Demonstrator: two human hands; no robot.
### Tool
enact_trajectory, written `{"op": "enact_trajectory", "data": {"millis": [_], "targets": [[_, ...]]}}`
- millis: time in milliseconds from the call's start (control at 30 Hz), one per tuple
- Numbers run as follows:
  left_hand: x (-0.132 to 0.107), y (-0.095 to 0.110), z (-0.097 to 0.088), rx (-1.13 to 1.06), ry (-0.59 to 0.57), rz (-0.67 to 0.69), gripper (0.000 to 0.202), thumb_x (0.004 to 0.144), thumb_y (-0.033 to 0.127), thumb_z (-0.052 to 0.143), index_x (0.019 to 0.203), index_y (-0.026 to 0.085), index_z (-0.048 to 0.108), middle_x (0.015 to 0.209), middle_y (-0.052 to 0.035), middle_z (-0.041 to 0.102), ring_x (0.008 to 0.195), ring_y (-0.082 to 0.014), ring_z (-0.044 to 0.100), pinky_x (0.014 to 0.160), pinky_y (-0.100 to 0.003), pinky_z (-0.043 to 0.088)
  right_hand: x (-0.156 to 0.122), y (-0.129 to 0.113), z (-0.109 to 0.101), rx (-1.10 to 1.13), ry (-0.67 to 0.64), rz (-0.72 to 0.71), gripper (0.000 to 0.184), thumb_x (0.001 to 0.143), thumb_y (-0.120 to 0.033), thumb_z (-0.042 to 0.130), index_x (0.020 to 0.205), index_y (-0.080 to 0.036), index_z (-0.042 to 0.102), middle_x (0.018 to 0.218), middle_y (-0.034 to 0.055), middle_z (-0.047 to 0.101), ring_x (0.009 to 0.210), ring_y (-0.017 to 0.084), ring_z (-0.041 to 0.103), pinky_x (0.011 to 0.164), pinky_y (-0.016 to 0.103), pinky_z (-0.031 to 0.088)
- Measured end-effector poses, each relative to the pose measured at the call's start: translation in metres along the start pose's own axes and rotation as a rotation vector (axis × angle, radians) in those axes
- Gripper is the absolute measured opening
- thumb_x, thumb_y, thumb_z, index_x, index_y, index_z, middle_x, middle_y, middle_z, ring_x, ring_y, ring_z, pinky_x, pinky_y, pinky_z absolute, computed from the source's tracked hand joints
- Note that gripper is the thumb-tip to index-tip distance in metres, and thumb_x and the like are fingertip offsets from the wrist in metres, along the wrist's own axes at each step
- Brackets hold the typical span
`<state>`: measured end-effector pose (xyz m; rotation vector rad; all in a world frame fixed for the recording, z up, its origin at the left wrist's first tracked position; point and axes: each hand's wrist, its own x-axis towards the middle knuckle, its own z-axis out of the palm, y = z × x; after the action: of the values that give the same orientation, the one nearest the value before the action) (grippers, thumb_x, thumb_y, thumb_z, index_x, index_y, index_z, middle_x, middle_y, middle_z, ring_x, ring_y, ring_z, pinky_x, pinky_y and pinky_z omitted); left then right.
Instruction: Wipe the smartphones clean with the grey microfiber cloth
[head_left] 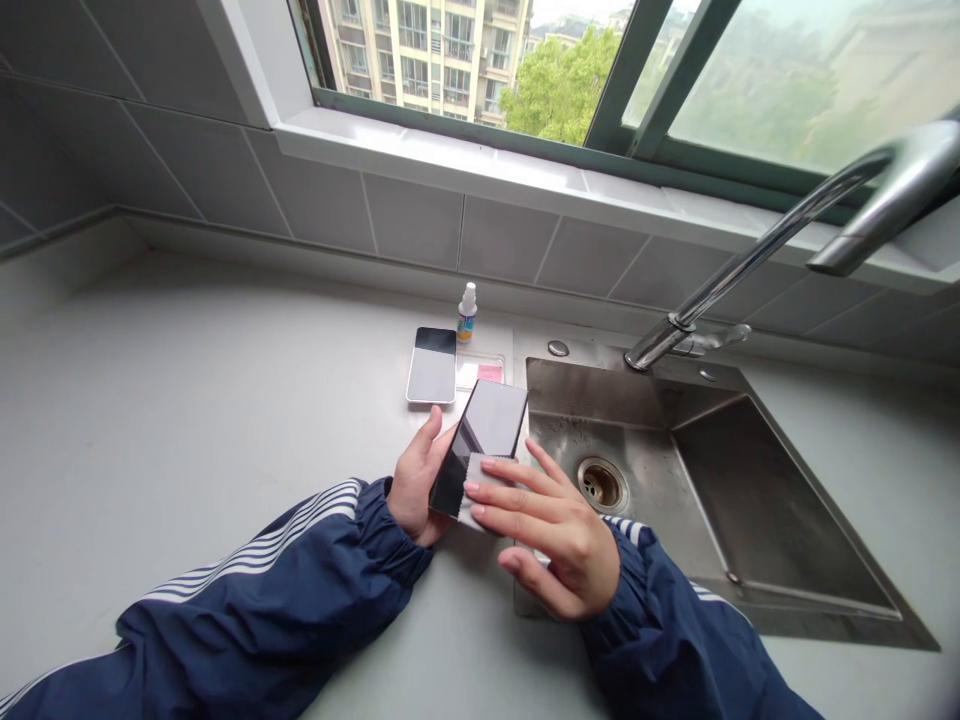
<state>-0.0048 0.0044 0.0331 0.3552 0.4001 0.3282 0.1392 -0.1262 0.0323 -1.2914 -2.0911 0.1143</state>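
Left hand grasps a smartphone by its edge, beside the steel sink; right fingers lie extended, pressing a cleaning cloth onto the screen.

Left of the left hand, the pale countertop offers a wide pass, while the held phone blocks the gap between the hands. Farther off, a second phone and a small spray bottle stand before the tiled wall. Rightward, the right hand meets the steel sink, with the arched faucet rising at its far side.
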Motion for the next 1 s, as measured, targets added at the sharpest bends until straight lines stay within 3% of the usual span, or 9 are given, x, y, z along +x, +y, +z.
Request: {"op": "enact_trajectory", "data": {"millis": [100,267,433,500,700,900,1000], "targets": [[-0.001,0.001,0.0,-0.011,-0.004,-0.012,0.07,0.097,0.062,0.033,0.146,0.016,0.05,0.099,-0.0151,0.071,0.079,-0.0264,0.07,0.071,-0.039,0.059,-0.002,0.005,-0.001,-0.01,-0.011,0.001,0.041,0.099,-0.032,0.047,0.136,-0.019,0.058,0.138,0.0082,0.064,0.143,0.026,0.046,0.127,0.055,0.013],[-0.003,0.003,0.003,0.052,-0.026,-0.127,0.069,0.098,0.063,0.027,0.148,0.021,0.046,0.095,-0.0125,0.071,0.07,-0.0261,0.07,0.058,-0.039,0.058,-0.006,0.017,-0.004,-0.128,0.084,0.175,0.042,0.102,-0.029,0.044,0.141,-0.019,0.054,0.145,0.0108,0.057,0.146,0.028,0.04,0.124,0.057,0.019],[0.0,-0.001,0.0,-0.008,-0.01,-0.02,0.074,0.097,0.064,0.029,0.145,0.012,0.049,0.095,-0.0159,0.07,0.074,-0.0247,0.07,0.063,-0.035,0.058,-0.002,0.004,0.001,0.035,0.015,-0.022,0.042,0.101,-0.039,0.046,0.134,-0.018,0.059,0.135,0.0091,0.066,0.141,0.027,0.048,0.126,0.056,0.014],[0.001,-0.001,-0.003,-0.014,-0.015,-0.019,0.073,0.097,0.064,0.03,0.144,0.013,0.051,0.096,-0.0157,0.07,0.076,-0.0254,0.07,0.067,-0.037,0.059,-0.002,0.004,0.002,0.047,0.007,-0.032,0.043,0.101,-0.041,0.045,0.135,-0.018,0.059,0.135,0.0088,0.067,0.14,0.026,0.05,0.127,0.055,0.013],[-0.002,0.003,-0.005,0.042,-0.005,-0.103,0.067,0.097,0.065,0.033,0.145,0.021,0.05,0.1,-0.0126,0.071,0.076,-0.0283,0.07,0.065,-0.043,0.058,-0.008,0.022,-0.001,-0.102,0.105,0.207,0.046,0.104,-0.036,0.037,0.143,-0.018,0.052,0.147,0.013,0.055,0.147,0.029,0.038,0.123,0.058,0.022],[0.001,0.001,0.001,-0.059,0.019,-0.008,0.069,0.098,0.062,0.031,0.141,0.014,0.055,0.1,-0.0166,0.071,0.075,-0.0247,0.069,0.068,-0.037,0.058,-0.001,-0.001,0.003,0.067,0.024,-0.026,0.046,0.101,-0.046,0.045,0.134,-0.017,0.06,0.133,0.0121,0.067,0.14,0.028,0.049,0.125,0.055,0.018],[0.001,0.001,0.001,-0.07,0.0,-0.013,0.07,0.098,0.063,0.029,0.142,0.014,0.053,0.099,-0.0161,0.071,0.074,-0.024,0.069,0.068,-0.037,0.058,-0.001,0.0,0.002,0.069,0.025,-0.038,0.048,0.102,-0.047,0.042,0.135,-0.016,0.059,0.133,0.0122,0.068,0.139,0.027,0.051,0.126,0.055,0.016]]}}
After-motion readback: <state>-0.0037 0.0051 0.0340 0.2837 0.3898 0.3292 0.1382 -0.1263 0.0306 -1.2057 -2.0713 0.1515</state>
